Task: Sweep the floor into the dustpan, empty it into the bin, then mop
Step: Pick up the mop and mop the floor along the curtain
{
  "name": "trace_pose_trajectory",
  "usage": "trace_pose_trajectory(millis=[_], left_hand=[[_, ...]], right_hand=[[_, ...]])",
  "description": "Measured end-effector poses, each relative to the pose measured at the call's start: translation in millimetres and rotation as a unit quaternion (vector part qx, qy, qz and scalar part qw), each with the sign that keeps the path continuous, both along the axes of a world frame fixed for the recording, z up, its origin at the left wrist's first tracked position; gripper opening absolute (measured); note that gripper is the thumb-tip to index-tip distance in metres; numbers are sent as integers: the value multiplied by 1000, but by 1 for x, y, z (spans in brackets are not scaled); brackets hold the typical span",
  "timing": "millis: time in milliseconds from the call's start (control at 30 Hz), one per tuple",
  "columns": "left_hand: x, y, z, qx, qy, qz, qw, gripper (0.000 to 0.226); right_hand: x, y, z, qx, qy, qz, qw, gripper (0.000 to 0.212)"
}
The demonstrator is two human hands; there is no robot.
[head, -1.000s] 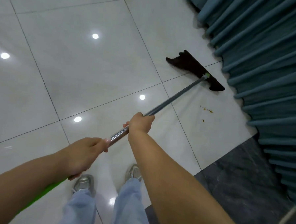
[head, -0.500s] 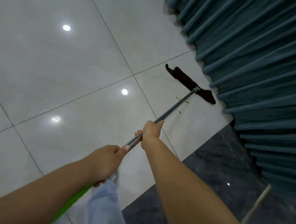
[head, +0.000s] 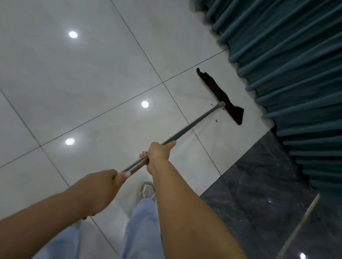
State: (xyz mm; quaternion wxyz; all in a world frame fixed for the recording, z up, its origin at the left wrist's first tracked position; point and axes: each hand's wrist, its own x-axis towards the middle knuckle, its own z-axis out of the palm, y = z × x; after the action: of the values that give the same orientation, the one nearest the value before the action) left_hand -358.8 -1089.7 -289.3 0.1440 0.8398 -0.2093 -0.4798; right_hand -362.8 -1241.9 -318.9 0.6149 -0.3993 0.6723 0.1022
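Note:
A long metal mop handle (head: 188,128) runs from my hands up and right to a flat dark brown mop head (head: 220,95) lying on the white tiles close to the curtain. My left hand (head: 99,191) grips the lower end of the handle. My right hand (head: 159,154) grips it higher up, thumb stretched along the shaft. A few small yellow-brown crumbs (head: 216,120) lie on the tile right beside the mop head.
A pleated teal curtain (head: 300,63) hangs along the right side. A dark marble strip (head: 261,203) borders the white tiled floor (head: 69,84) at lower right. My shoe (head: 146,190) and light blue trouser legs show below my arms.
The mop head has come back toward the crumbs, which now lie right at its edge. The view has swung left and right, and both hands keep their grip.

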Motion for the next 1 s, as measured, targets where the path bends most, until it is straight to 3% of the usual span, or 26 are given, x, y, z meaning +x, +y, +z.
trace_pose_trajectory(millis=[267,533,667,800,900,1000], left_hand=[[12,64,14,16,10,1,1000,58],[-13,-6,7,4,2,-47,999,48],[-28,-61,1,2,15,-13,1000,43],[-27,-104,-6,2,-8,3,1000,42],[-29,-131,-9,-4,-10,-3,1000,40],[-37,-150,-9,8,2,28,1000,41]], right_hand=[[5,61,9,28,-24,-7,999,75],[-9,-11,-4,18,-21,-2,1000,77],[-22,-68,-16,28,-31,4,999,79],[-22,-120,-20,62,-42,-10,997,65],[-14,-149,-20,34,-9,0,999,55],[-13,-167,-20,22,48,7,999,29]])
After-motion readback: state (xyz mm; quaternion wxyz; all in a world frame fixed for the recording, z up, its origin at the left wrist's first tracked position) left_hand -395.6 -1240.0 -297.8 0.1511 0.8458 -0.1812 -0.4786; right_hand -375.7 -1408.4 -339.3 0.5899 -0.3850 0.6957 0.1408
